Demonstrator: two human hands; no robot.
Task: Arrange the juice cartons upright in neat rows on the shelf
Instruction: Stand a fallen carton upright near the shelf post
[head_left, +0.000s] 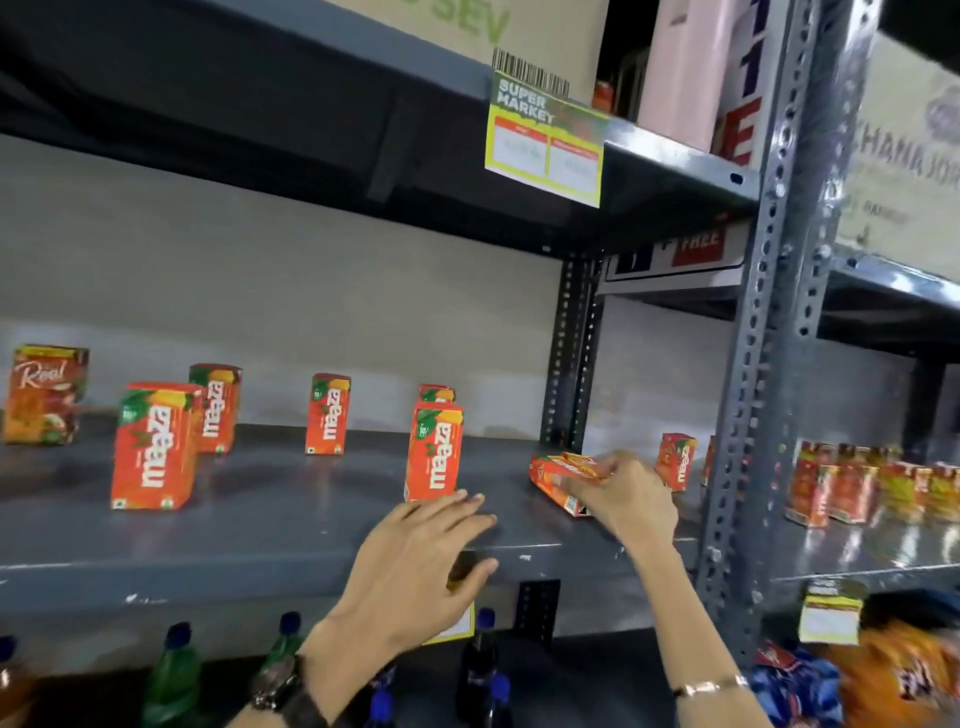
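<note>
Shelf: a grey painted metal shelf (291, 525) with a scuffed top, backed by a plain pale wall; a perforated grey steel upright (763, 332) closes its right end.
Above: a darker shelf board carrying brown cardboard boxes, with a yellow and green "Super Market" price tag (545, 140) hanging from its front edge.
Beyond the upright: a second shelf bay with a crowded group of small red and yellow packs (872, 488); their print is too blurred to read.
Below: green and dark plastic bottles with blue caps (176, 675) stand under the shelf.
Upright cartons: orange "Maaza" juice cartons stand scattered, well apart, to the left of the upright. The front carton (434, 452) stands nearest the shelf's front edge, with another (436, 393) directly behind it. Further left stand a lone carton (327, 414), then a pair (156, 446), one behind the other.
Far left: a larger orange "Real" juice carton (44, 394), upright near the wall.
Lying carton: one orange juice carton (558, 480) lies on its side on the shelf, just left of the upright; another small orange carton (675, 461) stands between it and the upright.
Right hand (628, 493): reaches in palm down, its grip pinching the right end of the lying carton between fingertips and thumb; a thin bracelet is on the wrist.
Left hand (415, 566): hovers over the shelf's front edge, just below the front carton, its grip spread, holding nothing; a dark wristwatch is on the wrist.
</note>
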